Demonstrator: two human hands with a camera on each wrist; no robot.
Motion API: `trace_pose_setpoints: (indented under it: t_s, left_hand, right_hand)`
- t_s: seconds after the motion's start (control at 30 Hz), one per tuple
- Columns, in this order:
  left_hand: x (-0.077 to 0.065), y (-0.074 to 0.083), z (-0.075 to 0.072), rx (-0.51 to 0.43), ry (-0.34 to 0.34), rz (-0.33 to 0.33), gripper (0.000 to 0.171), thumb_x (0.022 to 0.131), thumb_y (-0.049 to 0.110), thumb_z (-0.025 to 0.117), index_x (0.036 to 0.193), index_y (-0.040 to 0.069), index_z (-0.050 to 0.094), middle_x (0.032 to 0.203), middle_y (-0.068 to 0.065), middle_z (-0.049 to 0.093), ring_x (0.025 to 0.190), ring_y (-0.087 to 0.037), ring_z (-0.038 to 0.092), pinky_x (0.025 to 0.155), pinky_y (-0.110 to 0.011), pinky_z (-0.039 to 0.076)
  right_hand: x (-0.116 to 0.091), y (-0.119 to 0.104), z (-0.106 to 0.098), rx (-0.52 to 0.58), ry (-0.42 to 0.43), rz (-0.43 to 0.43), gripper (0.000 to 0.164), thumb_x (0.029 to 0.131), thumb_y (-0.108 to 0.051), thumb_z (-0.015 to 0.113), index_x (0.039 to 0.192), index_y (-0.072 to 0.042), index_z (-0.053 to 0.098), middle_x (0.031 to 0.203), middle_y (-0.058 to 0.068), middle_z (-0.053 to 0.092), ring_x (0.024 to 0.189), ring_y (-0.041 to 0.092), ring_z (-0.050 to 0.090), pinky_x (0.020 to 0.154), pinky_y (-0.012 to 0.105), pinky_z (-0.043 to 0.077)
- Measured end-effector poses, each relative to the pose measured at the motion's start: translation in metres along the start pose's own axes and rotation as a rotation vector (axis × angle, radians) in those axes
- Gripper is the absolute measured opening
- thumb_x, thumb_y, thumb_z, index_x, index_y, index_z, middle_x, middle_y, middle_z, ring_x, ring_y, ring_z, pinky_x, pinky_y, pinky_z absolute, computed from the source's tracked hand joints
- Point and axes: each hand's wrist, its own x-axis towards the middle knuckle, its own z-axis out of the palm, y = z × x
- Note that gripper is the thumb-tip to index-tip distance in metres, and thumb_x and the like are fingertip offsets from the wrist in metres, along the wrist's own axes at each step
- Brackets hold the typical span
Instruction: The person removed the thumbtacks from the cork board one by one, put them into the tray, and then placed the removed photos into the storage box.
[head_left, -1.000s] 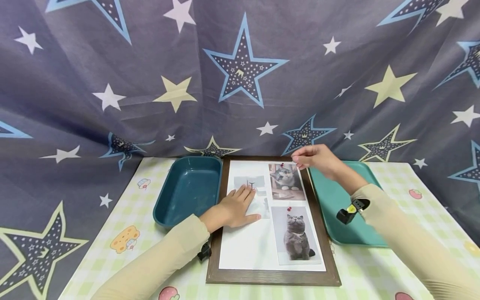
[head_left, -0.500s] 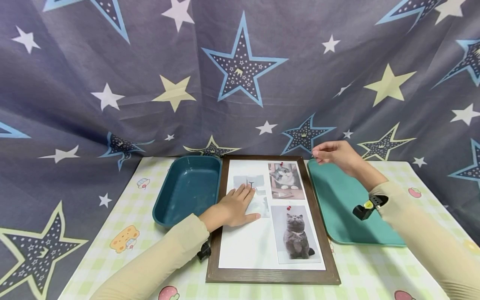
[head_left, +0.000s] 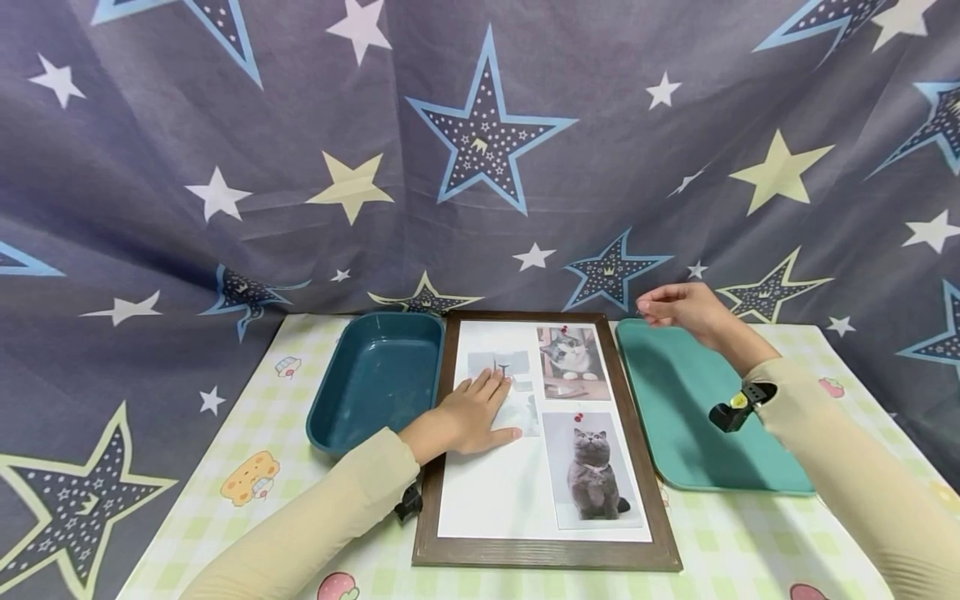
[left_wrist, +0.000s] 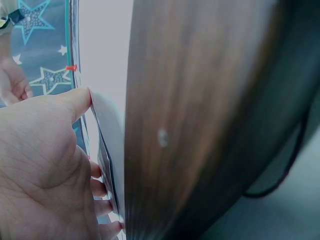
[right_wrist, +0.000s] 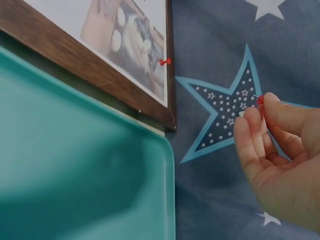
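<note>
Pin (right_wrist: 260, 99), small and red, sits pinched between thumb and fingertips of the right hand (head_left: 684, 312), which is held up near the green tray's (head_left: 675, 433) far left corner, its forearm slanting in from the lower right. Palm down, the left hand (head_left: 468, 414) rests with fingers extended and thumb out to the side over a pale picture (head_left: 527, 415) on the framed board (head_left: 480, 517), gripping nothing, beside two cat photos (head_left: 592, 479).

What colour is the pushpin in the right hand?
Red; the pushpin shows best in the right wrist view.
</note>
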Motion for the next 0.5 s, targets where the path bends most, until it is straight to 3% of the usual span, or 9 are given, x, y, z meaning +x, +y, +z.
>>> trace_pose_setpoints:
  t_s: [0.17, 0.37, 0.5]
  left_hand:
    - [0.0, 0.0, 0.0, 0.004, -0.004, 0.0, 0.088, 0.103, 0.067, 0.035, 0.165, 0.011, 0.008, 0.173, -0.011, 0.004, 0.161, -0.027, 0.003, 0.129, -0.048, 0.014]
    - [0.001, 0.0, 0.001, 0.003, -0.001, 0.0, 0.088, 0.103, 0.067, 0.035, 0.165, 0.011, 0.008, 0.173, -0.011, 0.003, 0.161, -0.027, 0.002, 0.13, -0.047, 0.014]
    - [0.001, 0.0, 0.001, 0.002, 0.003, -0.001, 0.089, 0.102, 0.067, 0.036, 0.165, 0.011, 0.009, 0.173, -0.01, 0.004, 0.161, -0.027, 0.002, 0.13, -0.047, 0.014]
  right_hand:
    - [0.003, 0.007, -0.004, -0.003, 0.0, 0.01, 0.009, 0.101, -0.011, 0.064, 0.102, -0.009, 0.073, 0.079, -0.013, 0.074, 0.074, 0.003, 0.069, 0.077, 0.021, 0.06]
    - [0.011, 0.018, -0.008, -0.059, 0.013, 0.016, 0.023, 0.101, -0.011, 0.064, 0.116, 0.005, 0.069, 0.076, -0.012, 0.073, 0.071, 0.003, 0.068, 0.074, 0.022, 0.06]
    - [0.016, 0.024, -0.009, -0.081, 0.017, 0.025, 0.024, 0.101, -0.012, 0.065, 0.116, 0.005, 0.068, 0.074, -0.013, 0.071, 0.07, 0.003, 0.067, 0.073, 0.023, 0.06]
